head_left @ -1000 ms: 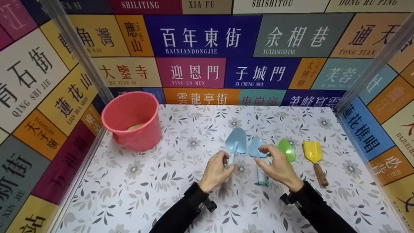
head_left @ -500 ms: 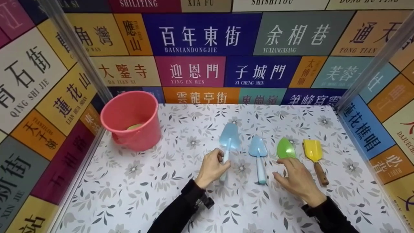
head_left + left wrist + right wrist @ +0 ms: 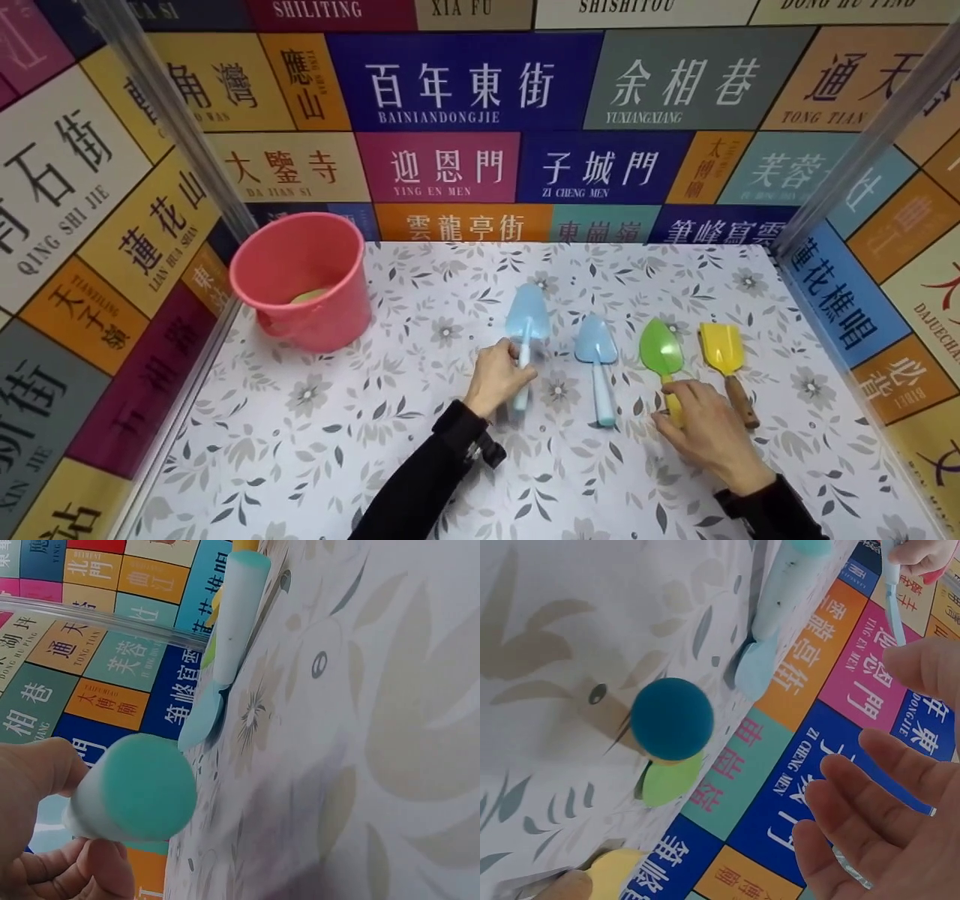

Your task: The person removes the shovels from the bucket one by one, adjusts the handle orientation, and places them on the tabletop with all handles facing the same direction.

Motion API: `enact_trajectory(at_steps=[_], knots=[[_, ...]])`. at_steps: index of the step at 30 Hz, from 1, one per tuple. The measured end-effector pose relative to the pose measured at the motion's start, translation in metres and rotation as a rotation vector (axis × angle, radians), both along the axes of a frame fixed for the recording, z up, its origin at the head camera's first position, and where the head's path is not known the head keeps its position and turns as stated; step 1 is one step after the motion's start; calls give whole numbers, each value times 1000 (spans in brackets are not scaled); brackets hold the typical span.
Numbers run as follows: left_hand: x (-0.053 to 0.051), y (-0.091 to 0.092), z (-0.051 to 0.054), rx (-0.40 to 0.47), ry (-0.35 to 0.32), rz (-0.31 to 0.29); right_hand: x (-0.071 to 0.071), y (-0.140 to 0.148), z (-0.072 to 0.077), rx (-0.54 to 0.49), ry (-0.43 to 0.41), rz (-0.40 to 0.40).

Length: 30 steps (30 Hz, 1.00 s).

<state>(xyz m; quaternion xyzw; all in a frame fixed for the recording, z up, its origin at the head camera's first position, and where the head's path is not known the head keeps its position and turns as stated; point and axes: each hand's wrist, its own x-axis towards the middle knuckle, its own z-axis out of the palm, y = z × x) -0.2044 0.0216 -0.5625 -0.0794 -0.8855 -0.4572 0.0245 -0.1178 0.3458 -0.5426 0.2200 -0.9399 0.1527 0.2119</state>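
Right hand (image 3: 709, 435), the nearer one, hovers with fingers spread just off the yellow handle (image 3: 673, 411) of the green trowel (image 3: 660, 346), which lies front to back on the bench (image 3: 337, 420), blade farthest; left hand (image 3: 493, 379) pinches the leftmost light-blue trowel (image 3: 528, 311) by its grip.

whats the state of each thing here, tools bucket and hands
pink bucket: upright, open-topped, greenish thing inside
held blue trowel: gripped in the left hand, handle off the table
other blue trowel: lying on the table
green trowel: on the table, not gripped
yellow shovel: lying on the table
left hand: curled round a handle
right hand: fingers apart by the green trowel's handle, holding nothing
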Motion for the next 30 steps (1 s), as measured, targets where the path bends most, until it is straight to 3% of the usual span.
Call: enact_trajectory(at_steps=[8,13,15,20,22,27,30], knots=[[-8,27,1,-31,-192,7,4,10,-5,3,-28,-33],[-12,34,-7,-57,-291,17,6,12,-4,-5,-118,-65],[-17,38,-22,-87,-272,37,8,13,-4,-3,-148,-79],[-22,44,-34,-114,-282,62,10,15,-7,11,-154,-79],[-23,45,-36,-121,-320,61,10,16,-8,14,-162,-77],[-32,50,-60,-174,-309,68,11,16,-10,14,-210,-91],[-29,49,-57,-177,-275,59,13,16,-10,12,-213,-97]])
